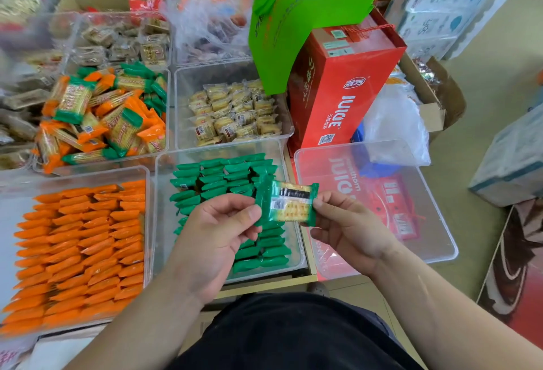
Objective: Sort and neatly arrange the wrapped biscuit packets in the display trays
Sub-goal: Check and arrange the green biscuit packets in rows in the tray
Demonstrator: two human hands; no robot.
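Note:
My left hand [219, 234] and my right hand [346, 225] pinch the two ends of one green biscuit packet [286, 203], held flat above the green tray [164, 222]. That clear tray holds neat rows of green packets [223, 178] standing on edge. To its left, the orange tray [148, 190] is filled with tidy rows of orange packets [82, 246]. Behind these, a clear tray [168, 105] holds a loose heap of mixed orange and green packets [102, 117].
A tray of pale yellow biscuits [235, 114] sits behind the green tray. Brown packets [123, 43] fill a tray further back. A clear lid [379, 208] lies on red juice boxes at right, beside an upright red juice carton [338, 84] and a green bag [296, 11].

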